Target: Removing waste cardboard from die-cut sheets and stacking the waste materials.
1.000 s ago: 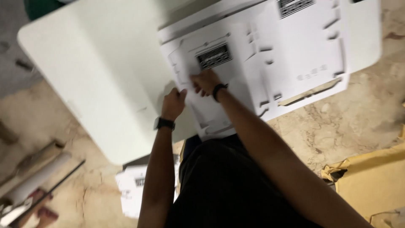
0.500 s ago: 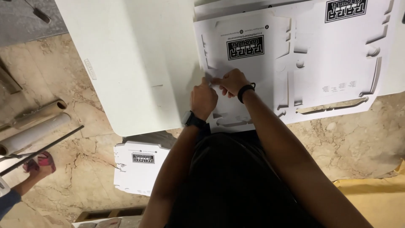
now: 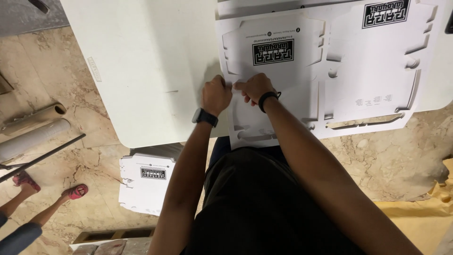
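On white table, both hands pinch cardboard sheet (fingertips hidden).

A packing workroom: die-cut box blanks on a white table, marble floor.

Lighting: even, moderately bright indoor light, sharp focus.
Soft shadow under the white table edge onto the floor; no glare on its top; slight wide-angle stretch beyond its corners.
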